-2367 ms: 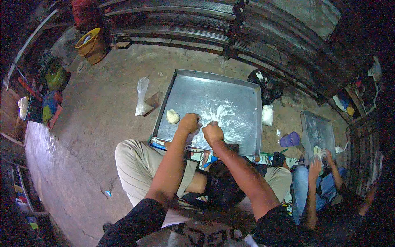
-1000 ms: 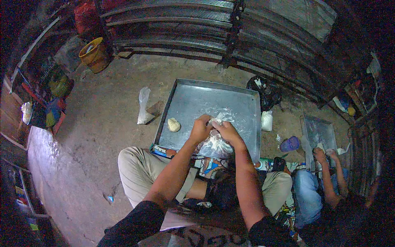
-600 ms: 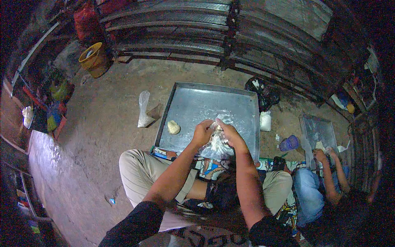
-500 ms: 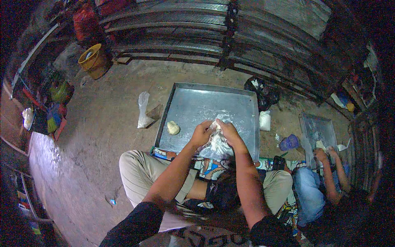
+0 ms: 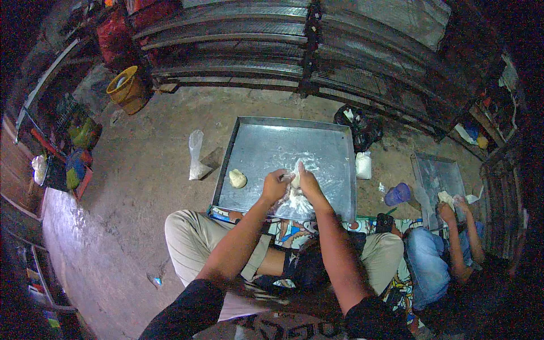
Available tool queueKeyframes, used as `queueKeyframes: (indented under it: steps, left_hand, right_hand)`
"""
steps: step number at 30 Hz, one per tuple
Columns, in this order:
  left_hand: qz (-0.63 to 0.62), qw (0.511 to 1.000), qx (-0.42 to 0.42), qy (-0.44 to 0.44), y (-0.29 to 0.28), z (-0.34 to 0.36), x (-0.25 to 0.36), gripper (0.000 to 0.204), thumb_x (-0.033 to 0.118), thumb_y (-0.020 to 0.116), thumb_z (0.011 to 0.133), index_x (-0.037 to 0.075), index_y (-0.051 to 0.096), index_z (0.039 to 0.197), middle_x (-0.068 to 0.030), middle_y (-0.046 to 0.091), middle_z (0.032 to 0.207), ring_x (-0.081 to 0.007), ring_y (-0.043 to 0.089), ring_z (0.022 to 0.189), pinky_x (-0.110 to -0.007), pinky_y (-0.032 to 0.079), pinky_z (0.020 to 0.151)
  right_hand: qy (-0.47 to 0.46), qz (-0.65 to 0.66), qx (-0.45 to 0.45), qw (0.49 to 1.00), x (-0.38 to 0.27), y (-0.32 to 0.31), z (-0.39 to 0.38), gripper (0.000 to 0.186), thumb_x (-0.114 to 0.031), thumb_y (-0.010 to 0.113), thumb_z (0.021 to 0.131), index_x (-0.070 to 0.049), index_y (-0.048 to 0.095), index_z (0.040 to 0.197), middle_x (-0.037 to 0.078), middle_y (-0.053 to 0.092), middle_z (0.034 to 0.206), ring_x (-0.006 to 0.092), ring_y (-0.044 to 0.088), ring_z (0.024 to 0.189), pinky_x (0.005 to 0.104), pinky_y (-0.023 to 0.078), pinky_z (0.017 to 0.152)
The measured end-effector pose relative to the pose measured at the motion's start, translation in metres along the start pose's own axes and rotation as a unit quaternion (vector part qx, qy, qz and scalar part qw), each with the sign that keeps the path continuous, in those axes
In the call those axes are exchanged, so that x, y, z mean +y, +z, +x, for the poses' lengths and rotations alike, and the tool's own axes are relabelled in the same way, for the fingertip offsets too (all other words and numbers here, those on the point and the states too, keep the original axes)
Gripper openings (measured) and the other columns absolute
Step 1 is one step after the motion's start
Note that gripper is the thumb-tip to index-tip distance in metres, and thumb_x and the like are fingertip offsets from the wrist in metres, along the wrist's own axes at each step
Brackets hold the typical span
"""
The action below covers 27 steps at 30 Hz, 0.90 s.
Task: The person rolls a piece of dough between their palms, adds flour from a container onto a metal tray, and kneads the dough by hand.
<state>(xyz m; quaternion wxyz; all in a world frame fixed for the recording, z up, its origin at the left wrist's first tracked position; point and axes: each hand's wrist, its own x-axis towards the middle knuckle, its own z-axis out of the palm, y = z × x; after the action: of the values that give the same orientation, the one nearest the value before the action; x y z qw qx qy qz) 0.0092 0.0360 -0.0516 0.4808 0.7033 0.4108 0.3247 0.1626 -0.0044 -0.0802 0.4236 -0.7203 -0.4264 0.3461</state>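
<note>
Over the near part of a large metal tray (image 5: 260, 141), my two hands hold one pale piece of dough (image 5: 295, 180) between them. My left hand (image 5: 275, 186) grips its left side with bent fingers. Pressed along the other side is my right hand (image 5: 307, 181), its thumb or a finger pointing up and dusted white. White flour (image 5: 298, 205) lies smeared on the tray under and beyond the hands. A rounded lump of dough (image 5: 238, 178) rests alone near the tray's left edge.
Left of the tray stands a clear bag of white powder (image 5: 196, 161). Right of it are a white packet (image 5: 363, 165), a black plastic bag (image 5: 362, 127) and a purple container (image 5: 398, 194). A co-worker's hands (image 5: 455, 209) hold dough by a smaller tray (image 5: 439, 170). A yellow bucket (image 5: 129, 93) stands far left.
My hands have shifted slightly on the dough, and the right hand's fingers now stand straighter. More of the dough shows between them. The co-worker's hands have risen a little with their dough.
</note>
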Motion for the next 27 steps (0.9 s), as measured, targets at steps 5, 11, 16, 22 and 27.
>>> queueKeyframes:
  steps: [5, 11, 16, 22, 27]
  left_hand:
    - [0.177, 0.970, 0.099, 0.137, 0.011, -0.004, 0.014, 0.026, 0.024, 0.074, 0.078, 0.003, 0.071, 0.093, -0.0175, 0.062, 0.095, -0.0346, 0.059, 0.087, -0.042, 0.048, 0.078]
    - [-0.211, 0.965, 0.056, -0.142, -0.003, -0.002, 0.011, 0.040, 0.041, 0.060, 0.093, 0.005, 0.057, 0.110, -0.0084, 0.058, 0.086, -0.0198, 0.058, 0.079, -0.033, 0.048, 0.068]
    - [-0.294, 0.937, 0.045, -0.183, -0.009, 0.004, -0.012, 0.036, 0.043, 0.052, 0.097, 0.007, 0.055, 0.096, -0.0038, 0.054, 0.073, -0.0116, 0.048, 0.055, -0.026, 0.040, 0.047]
    - [-0.262, 0.952, -0.018, -0.159, 0.010, 0.000, 0.016, 0.039, 0.041, 0.047, 0.099, 0.006, 0.055, 0.113, -0.0027, 0.056, 0.077, -0.0104, 0.049, 0.060, -0.027, 0.041, 0.051]
    - [-0.265, 0.947, -0.007, -0.179, -0.005, 0.004, -0.022, 0.038, 0.041, 0.043, 0.100, 0.005, 0.055, 0.108, -0.0029, 0.058, 0.081, -0.0119, 0.054, 0.070, -0.027, 0.044, 0.059]
  right_hand:
    - [0.151, 0.325, -0.042, 0.933, 0.038, 0.005, 0.013, 0.055, -0.046, 0.066, 0.086, 0.003, 0.057, 0.111, 0.016, 0.059, 0.095, 0.0303, 0.060, 0.086, 0.0482, 0.053, 0.073]
    - [0.240, 0.453, 0.073, 0.856, -0.033, -0.013, -0.005, 0.045, -0.055, 0.063, 0.086, -0.011, 0.057, 0.076, 0.002, 0.052, 0.059, 0.0171, 0.050, 0.044, 0.0312, 0.040, 0.040]
    - [0.193, 0.466, 0.131, 0.853, -0.061, -0.033, -0.010, 0.060, -0.069, 0.050, 0.086, -0.010, 0.049, 0.074, 0.003, 0.043, 0.058, 0.0185, 0.047, 0.048, 0.0327, 0.038, 0.042]
    - [0.145, 0.284, 0.197, 0.927, -0.021, -0.019, 0.008, 0.053, -0.056, 0.051, 0.091, -0.005, 0.062, 0.098, 0.011, 0.061, 0.079, 0.0250, 0.060, 0.070, 0.0364, 0.048, 0.065]
    - [0.123, 0.465, -0.010, 0.877, -0.036, 0.004, -0.005, 0.030, -0.030, 0.059, 0.094, -0.002, 0.063, 0.101, 0.011, 0.067, 0.091, 0.0201, 0.064, 0.075, 0.0344, 0.052, 0.065]
